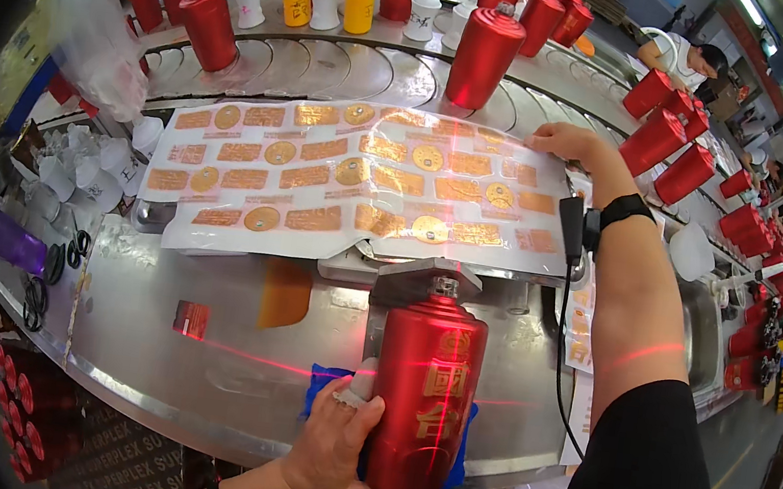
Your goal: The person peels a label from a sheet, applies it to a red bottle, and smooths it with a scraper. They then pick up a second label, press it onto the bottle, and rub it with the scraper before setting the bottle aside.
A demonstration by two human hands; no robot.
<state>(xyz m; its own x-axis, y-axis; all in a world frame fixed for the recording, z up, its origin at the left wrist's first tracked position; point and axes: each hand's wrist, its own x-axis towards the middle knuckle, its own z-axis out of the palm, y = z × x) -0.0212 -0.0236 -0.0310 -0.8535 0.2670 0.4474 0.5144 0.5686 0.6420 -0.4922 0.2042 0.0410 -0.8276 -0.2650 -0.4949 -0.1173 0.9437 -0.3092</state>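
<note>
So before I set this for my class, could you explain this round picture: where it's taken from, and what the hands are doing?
There is no robot: these are a person's own hands, seen from a fisheye camera on the head, so edges bend. The left hand holds a red bottle near the body. The right hand is at the far right corner of a sheet of gold labels. Below is a metal table; beyond, other red bottles stand along a conveyor.

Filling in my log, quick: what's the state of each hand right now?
Left hand: holding the red bottle by its side.
Right hand: at the label sheet's far right corner; whether it's pinching cannot be told.
</note>
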